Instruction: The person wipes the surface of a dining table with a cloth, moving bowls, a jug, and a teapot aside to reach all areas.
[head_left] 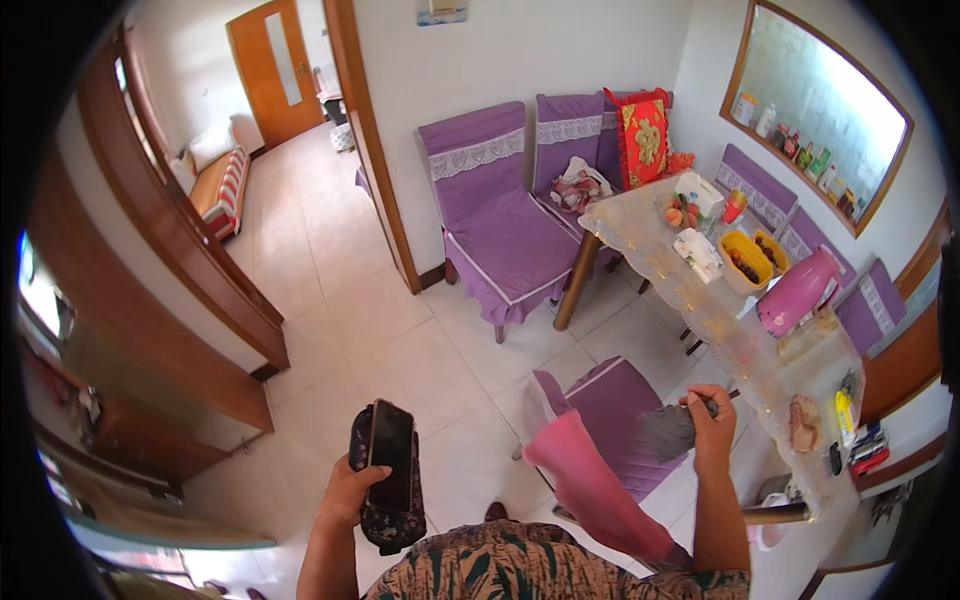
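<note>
Head view, looking down into a tiled dining room.

Left hand (352, 492): clenched around a dark floral fabric pouch (392, 515) with a black slab-shaped phone (391, 465) pressed flat against its face, screen dark and glossy. Both are held upright above the pale floor tiles, just in front of the person's patterned shirt.

Right hand (712, 425): fingers closed around the thin handle of a grey flat-headed brush or swatter (672, 430); the exact kind cannot be told. Its head hangs over the purple fabric-covered chair (620, 415) beside the surface, near a pink cloth (590, 485) draped from the person's forearm.

Progress, as a judgement: both items are in hand and lifted; nothing has yet been set down or applied to the chair or the surface.

Long surface (640, 235): clear glossy plastic covering, slightly wrinkled. It carries a pink rounded plastic jug (797, 292), two yellow plastic bowls (745, 260), a white box (698, 190), and small bottles near the close end.

Further purple chairs with white lace trim (490, 215) stand against the wall; a red embroidered cushion (642, 135) rests on one.
</note>
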